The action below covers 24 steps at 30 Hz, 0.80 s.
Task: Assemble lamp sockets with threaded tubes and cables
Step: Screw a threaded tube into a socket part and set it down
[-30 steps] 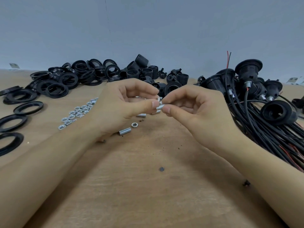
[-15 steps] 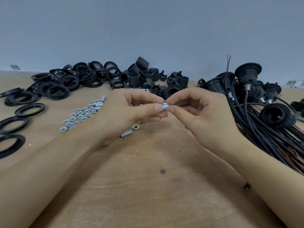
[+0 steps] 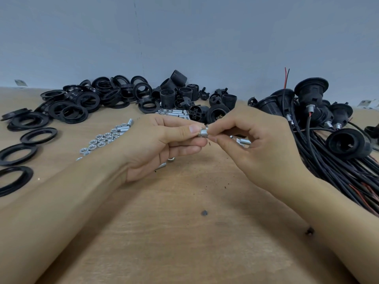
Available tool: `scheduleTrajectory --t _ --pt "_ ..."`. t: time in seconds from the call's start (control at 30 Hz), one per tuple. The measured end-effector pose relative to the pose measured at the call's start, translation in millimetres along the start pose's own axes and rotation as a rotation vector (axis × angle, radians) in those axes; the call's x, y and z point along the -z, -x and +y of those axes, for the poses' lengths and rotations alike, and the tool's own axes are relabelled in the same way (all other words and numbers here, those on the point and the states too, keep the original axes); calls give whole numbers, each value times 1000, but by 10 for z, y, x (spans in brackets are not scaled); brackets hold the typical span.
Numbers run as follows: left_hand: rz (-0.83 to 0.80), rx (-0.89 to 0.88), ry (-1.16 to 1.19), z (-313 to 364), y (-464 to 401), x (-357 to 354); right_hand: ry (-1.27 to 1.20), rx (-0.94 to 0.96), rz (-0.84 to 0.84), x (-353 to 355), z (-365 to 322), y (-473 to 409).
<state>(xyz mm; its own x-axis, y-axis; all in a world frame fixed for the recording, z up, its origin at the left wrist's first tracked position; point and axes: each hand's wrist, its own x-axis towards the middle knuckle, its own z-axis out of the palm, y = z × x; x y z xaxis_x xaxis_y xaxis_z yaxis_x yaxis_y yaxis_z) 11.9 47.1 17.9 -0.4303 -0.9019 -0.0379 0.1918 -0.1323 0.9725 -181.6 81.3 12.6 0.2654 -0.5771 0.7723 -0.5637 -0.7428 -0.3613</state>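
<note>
A short silver threaded tube point(image 3: 203, 132) is held above the middle of the wooden table point(image 3: 174, 232). My left hand point(image 3: 162, 146) pinches its left end between thumb and fingers. My right hand point(image 3: 256, 148) pinches its right end, where a small metal nut point(image 3: 207, 128) shows at my fingertips. Loose silver nuts point(image 3: 100, 140) and more tubes point(image 3: 178, 113) lie behind my left hand. Black socket bodies point(image 3: 184, 95) are piled at the back centre. Sockets with black cables point(image 3: 320, 128) lie in a heap to the right.
Black threaded rings point(image 3: 82, 101) are heaped at the back left, with several single rings point(image 3: 18, 154) along the left edge. Another tube point(image 3: 162, 166) and a nut point(image 3: 171, 159) lie under my left hand. A grey wall stands behind the table. Small dark specks dot the wood.
Both hands stay together at the centre, turning the tube and nut between the fingertips. The camera has tilted, so the hands sit lower in view.
</note>
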Motion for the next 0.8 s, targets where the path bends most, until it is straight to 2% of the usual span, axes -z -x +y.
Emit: scheduleTrajectory --t 0.07,0.23,0.37,0.43,0.57,0.7,0.8 --pt "-9 -11 -7 6 5 1 -45 -53 -8 8 -11 5" --pt "-2 -35 44 11 11 -9 -368 -287 31 31 -50 -14" --pt "3 -73 46 1 11 -33 -485 -403 73 51 -35 -30" --pt "0 -70 9 -1 9 -38 -441 -378 77 41 -32 -18" --pt "-2 -57 -10 6 17 -51 -247 -199 21 11 -52 3" --pt "-14 -29 9 22 19 -43 -285 -206 34 25 -28 10" --pt "-12 -49 -4 21 24 -57 -192 -110 58 24 -44 17"
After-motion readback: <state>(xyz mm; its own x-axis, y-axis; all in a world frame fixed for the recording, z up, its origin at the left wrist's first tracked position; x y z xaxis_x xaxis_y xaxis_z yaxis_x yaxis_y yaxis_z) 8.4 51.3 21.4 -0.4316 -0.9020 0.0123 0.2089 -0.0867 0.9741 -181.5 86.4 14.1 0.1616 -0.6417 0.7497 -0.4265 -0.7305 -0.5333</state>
